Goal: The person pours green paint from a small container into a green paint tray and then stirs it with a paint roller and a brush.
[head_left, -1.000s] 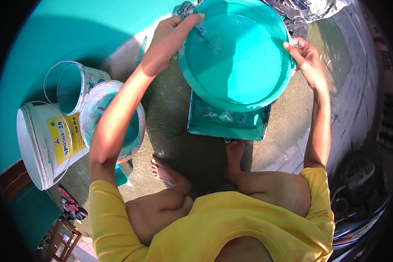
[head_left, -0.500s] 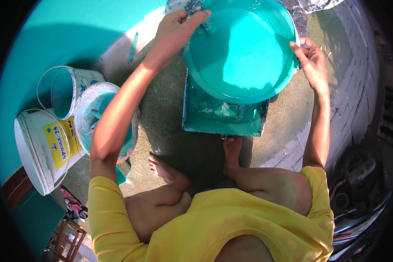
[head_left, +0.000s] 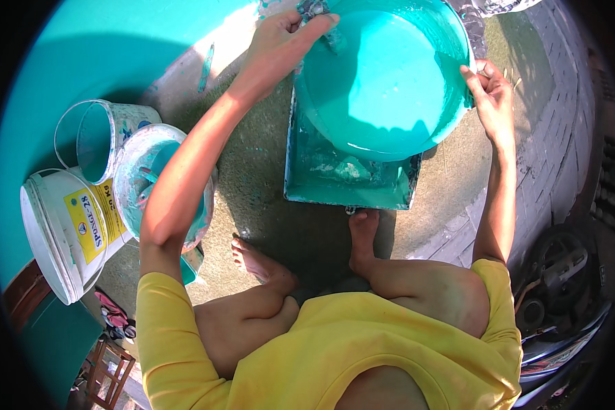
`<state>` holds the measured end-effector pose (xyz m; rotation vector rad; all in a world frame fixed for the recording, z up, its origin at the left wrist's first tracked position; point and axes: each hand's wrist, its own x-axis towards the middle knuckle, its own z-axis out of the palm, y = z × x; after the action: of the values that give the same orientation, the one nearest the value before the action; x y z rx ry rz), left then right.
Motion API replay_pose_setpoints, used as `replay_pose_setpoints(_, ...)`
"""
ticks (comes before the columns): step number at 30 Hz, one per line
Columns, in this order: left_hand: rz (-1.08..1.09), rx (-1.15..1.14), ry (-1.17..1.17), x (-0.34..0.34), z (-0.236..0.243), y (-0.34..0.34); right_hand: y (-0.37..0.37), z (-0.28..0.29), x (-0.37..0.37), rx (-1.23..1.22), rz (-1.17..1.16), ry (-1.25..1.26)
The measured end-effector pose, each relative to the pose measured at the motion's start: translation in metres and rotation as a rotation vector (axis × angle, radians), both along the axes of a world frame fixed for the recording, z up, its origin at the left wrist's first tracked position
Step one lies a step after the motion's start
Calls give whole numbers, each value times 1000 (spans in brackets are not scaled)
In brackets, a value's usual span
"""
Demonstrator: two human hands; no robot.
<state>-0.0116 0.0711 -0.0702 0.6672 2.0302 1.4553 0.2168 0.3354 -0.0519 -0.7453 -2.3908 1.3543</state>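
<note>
A wide round tub (head_left: 389, 75) of turquoise paint is above a black-edged paint tray (head_left: 352, 179), covering its far part. My left hand (head_left: 287, 44) grips the tub's left rim, thumb over the edge, beside a crumpled grey paint-smeared piece (head_left: 316, 9); whether that piece belongs to the tub is hard to tell. At the right rim, my right hand (head_left: 490, 96) is closed with its thumb on the inner side and fingers outside. Turquoise paint coats the tray, with a pale lumpy patch near its middle.
To the left stand a paint-stained bucket (head_left: 133, 123), a smeared round container (head_left: 205, 208) under my left forearm, and a white pail with a yellow label (head_left: 55, 232). A turquoise surface (head_left: 116, 41) fills the upper left. Dark machinery (head_left: 560, 266) is at right. My bare feet flank the tray's near side.
The tub and both my hands have shifted slightly to the right over the tray. The grip of both hands looks the same.
</note>
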Motion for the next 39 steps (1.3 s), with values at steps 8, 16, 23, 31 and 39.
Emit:
replay_pose_setpoints(8, -68, 34, 20, 0, -3, 4, 5, -4, 5, 42, -9, 11)
replay_pose_setpoints(16, 2, 61, 218, 9, -6, 12, 16, -14, 17, 105, -65, 30)
replay_pose_setpoints(23, -33, 33, 245, 9, -10, 20, 30, -17, 25, 146, -27, 42)
replay_pose_setpoints(31, -17, 46, 258, 13, -3, 24, 34, -14, 28, 196, -9, 103)
replay_pose_setpoints(39, 0, 20, 283, 12, -7, 29, 37, -16, 29, 212, -13, 100)
